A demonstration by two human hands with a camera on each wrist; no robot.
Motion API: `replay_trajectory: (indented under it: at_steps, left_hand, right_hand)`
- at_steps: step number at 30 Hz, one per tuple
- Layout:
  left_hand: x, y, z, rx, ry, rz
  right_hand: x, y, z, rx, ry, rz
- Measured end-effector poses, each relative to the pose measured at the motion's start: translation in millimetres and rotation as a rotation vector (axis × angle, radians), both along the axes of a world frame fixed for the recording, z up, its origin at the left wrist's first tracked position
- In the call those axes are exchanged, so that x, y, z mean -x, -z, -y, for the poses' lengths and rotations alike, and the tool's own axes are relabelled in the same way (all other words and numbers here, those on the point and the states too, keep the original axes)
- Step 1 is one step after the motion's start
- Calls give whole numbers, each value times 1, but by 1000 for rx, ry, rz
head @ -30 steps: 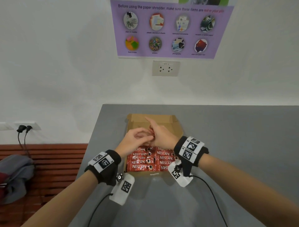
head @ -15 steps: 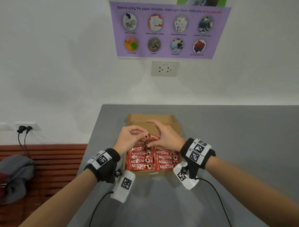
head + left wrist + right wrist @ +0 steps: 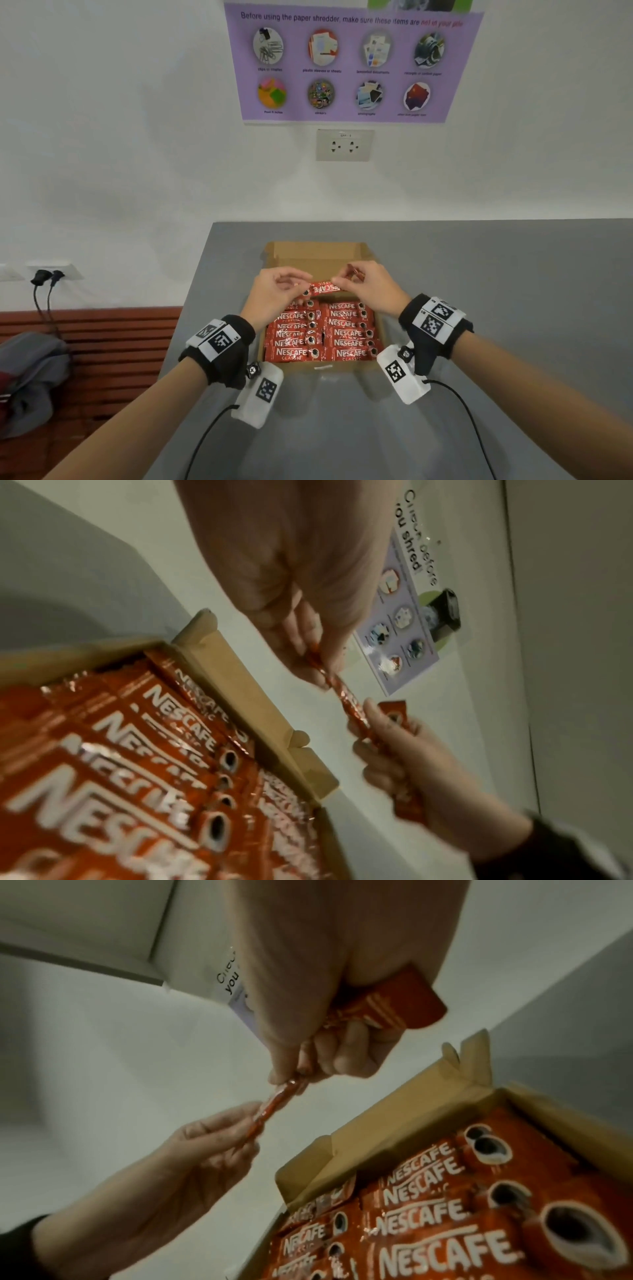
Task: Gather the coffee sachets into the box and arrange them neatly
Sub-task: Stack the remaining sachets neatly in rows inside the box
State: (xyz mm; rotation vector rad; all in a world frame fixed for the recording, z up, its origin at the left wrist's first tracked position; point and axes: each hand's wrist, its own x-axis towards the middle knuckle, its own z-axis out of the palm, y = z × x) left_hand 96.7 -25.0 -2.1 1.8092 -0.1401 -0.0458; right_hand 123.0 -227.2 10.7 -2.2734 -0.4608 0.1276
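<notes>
An open cardboard box [image 3: 318, 260] sits on the grey table, holding two columns of red Nescafé sachets [image 3: 322, 334]. Above the box's far half, a single red sachet [image 3: 323, 288] is stretched between both hands. My left hand [image 3: 291, 286] pinches its left end, and my right hand [image 3: 346, 282] pinches its right end. In the right wrist view my right hand [image 3: 298, 1074] also holds a second sachet [image 3: 394, 1007] tucked in the palm. In the left wrist view the pinched sachet [image 3: 346, 693] runs from my left hand [image 3: 315, 656] to the right hand.
The grey table [image 3: 513, 291] ends at a left edge near the box. A wooden bench [image 3: 102, 342] with grey clothing stands lower left. A wall socket [image 3: 344, 144] and purple poster [image 3: 349, 65] hang behind. Wrist cables trail over the table's near side.
Both hands have drawn apart and lifted a little, and one sachet is now stretched between them above the box. Earlier they were bunched together over the box's middle.
</notes>
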Motion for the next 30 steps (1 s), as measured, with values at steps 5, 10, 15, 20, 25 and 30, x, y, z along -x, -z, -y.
replay_trajectory:
  at_steps: [5,10,15,20,25,30]
  left_hand:
    - [-2,0,9,-587,290,22]
    - [-3,-2,25,-474,160,185]
    - [-7,-3,29,144,-47,-98]
    - [-9,6,34,136,-65,-152]
    - [-17,17,41,-348,-39,-5]
    - [-18,20,51,-594,86,81]
  right_hand:
    - [-1,-5,-3,146,-117,134]
    - [3,-10,-13,-7,-92,164]
    - [4,-2,-3,-4,8,76]
    - [3,11,15,-8,147,-27]
    - [-3,17,34,10,203,-91]
    - [-6,30,42,117,276,-102]
